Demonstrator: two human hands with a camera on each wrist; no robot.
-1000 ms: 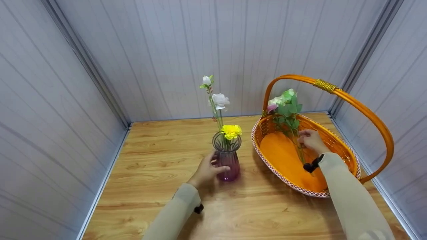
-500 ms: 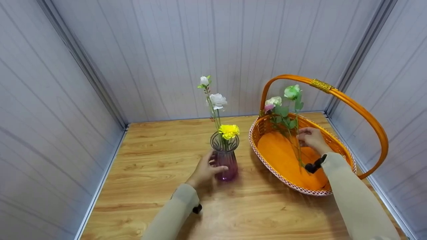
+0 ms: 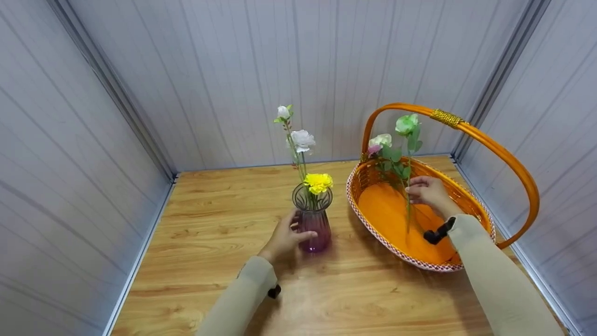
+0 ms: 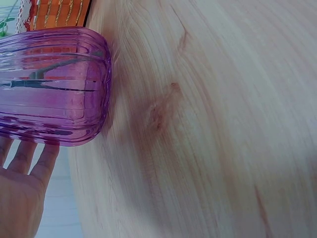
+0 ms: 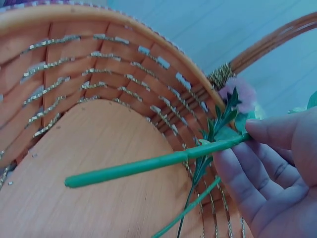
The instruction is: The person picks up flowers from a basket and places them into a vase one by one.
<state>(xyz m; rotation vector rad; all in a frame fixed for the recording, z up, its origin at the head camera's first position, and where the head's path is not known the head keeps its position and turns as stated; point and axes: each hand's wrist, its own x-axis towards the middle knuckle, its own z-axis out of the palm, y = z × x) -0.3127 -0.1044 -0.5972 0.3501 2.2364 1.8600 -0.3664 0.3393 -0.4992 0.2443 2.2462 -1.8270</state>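
Observation:
My left hand is round the lower part of a ribbed purple glass vase, thumb in front. In the left wrist view its fingertips touch the side of the glass vase. The vase stands upright with a yellow carnation, a white flower and a white bud in it. Over the basket, my right hand pinches the stem of a pale green rose between thumb and fingers. The cut end of that green stem points away from the right hand.
The orange wicker basket, with a tall arched handle, stands right of the vase. A cream flower and a pink flower lean at its far end. Panel walls enclose the wooden table at the back and sides.
My right hand has drawn the pale green rose apart from the other flowers; the stem now stands near upright and slightly further left. My left hand stays on the vase.

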